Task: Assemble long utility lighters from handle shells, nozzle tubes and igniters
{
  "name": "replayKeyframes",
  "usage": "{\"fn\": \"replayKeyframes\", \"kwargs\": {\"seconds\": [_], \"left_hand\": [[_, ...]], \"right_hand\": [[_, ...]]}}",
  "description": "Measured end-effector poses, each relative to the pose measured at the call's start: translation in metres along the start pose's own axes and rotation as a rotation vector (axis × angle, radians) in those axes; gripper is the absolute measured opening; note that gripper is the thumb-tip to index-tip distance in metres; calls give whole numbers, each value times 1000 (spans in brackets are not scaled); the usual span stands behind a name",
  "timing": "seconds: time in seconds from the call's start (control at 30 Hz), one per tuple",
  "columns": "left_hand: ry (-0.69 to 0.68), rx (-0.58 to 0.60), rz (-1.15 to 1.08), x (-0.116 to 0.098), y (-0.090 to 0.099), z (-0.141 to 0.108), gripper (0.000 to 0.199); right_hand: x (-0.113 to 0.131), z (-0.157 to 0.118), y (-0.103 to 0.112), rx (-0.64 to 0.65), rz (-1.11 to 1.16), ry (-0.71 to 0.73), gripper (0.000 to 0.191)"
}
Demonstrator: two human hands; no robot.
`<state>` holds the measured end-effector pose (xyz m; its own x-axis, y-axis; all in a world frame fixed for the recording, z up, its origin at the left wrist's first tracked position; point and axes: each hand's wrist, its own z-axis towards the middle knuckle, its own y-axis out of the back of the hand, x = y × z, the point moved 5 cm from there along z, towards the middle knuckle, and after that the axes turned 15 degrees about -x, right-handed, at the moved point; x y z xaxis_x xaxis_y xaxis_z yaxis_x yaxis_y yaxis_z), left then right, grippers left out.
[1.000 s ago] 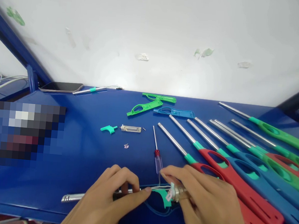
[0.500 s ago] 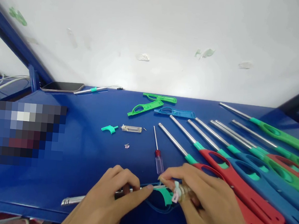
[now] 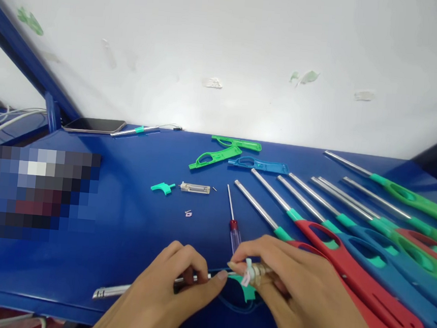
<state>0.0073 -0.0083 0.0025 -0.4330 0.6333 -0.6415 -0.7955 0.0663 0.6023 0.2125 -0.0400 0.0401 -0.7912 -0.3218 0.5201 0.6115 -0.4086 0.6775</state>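
Observation:
My left hand point(image 3: 169, 292) is closed around a partly assembled lighter. The lighter's metal tube point(image 3: 111, 291) sticks out to the left of the wrist, and a teal trigger point(image 3: 248, 289) shows between my hands. Beneath them lies the rim of a blue handle shell point(image 3: 238, 308). My right hand point(image 3: 296, 283) grips a clear fuel tank point(image 3: 260, 272), which has a small pale pink lever point(image 3: 247, 274) at its left end. Its thumb and index finger are close to my left thumb. The rest of the tank is hidden in the palm.
A screwdriver point(image 3: 234, 231) lies just beyond my hands. Finished lighters point(image 3: 356, 252) fan out on the right. Farther back are a loose fuel tank point(image 3: 195, 188), a teal trigger piece point(image 3: 163, 188), green shell halves point(image 3: 215, 157), a blue shell half point(image 3: 258, 164) and a phone point(image 3: 94, 125).
My right hand has shifted slightly left with the fuel tank, bringing the pink lever closer to my left thumb. My left hand keeps its grip. The whole view has moved a little.

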Motion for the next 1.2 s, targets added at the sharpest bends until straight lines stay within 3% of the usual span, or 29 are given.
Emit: {"fn": "replayKeyframes", "kwargs": {"seconds": [0.17, 0.33, 0.47, 0.6, 0.7, 0.87, 1.0, 1.2], "left_hand": [[46, 48, -47, 1, -2, -2, 38], [190, 60, -108, 7, -4, -4, 38], [185, 99, -153, 2, -4, 0, 34], [204, 48, -124, -1, -4, 2, 33], [127, 31, -79, -4, -2, 5, 38], [-101, 126, 19, -15, 8, 14, 43], [-152, 102, 67, -19, 12, 18, 45], [-224, 128, 150, -22, 11, 19, 53]], "right_hand": [[-4, -4, 0, 152, -74, -39, 18], [5, -1, 5, 62, -209, -27, 24], [16, 4, 5, 48, -211, -1, 26], [25, 11, 2, -13, -191, 85, 29], [25, 15, 0, -74, -216, 105, 26], [16, 17, 4, -74, -263, 103, 29], [9, 9, 9, -94, -296, 175, 33], [-3, -8, 4, -26, -259, 109, 28]]}}
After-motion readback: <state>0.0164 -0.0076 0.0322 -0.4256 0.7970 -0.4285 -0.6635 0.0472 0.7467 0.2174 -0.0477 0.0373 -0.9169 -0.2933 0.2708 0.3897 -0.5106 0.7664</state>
